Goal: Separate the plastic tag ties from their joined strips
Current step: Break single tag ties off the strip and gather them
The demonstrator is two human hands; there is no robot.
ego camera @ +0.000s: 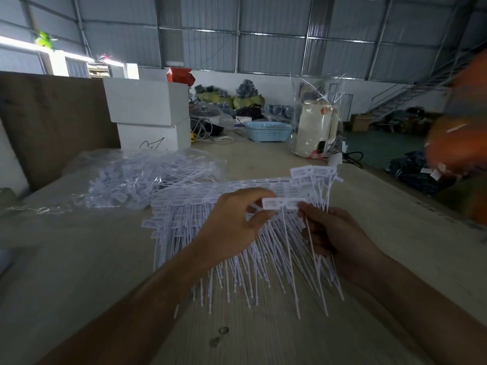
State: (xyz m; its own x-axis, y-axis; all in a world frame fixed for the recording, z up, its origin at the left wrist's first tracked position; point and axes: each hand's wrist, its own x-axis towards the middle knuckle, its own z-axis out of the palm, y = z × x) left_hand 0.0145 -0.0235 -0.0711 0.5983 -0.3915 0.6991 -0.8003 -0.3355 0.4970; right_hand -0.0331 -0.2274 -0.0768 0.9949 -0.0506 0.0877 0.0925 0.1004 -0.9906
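Note:
A thick stack of white plastic tag ties in joined strips (200,222) lies on the table, heads toward the far side, thin tails fanning toward me. My left hand (232,222) rests over the stack and pinches the left end of a short white tag strip (283,204). My right hand (334,238) pinches the right end of that strip and grips a bundle of tie tails (320,262) that hang down. More tag heads (313,172) stick up behind my right hand.
A clear plastic bag of more ties (147,177) lies at the left rear. White boxes (147,111), a blue basket (267,131) and a white jug in clear wrap (315,130) stand further back. Another person's blurred orange sleeve (458,143) is at the right edge.

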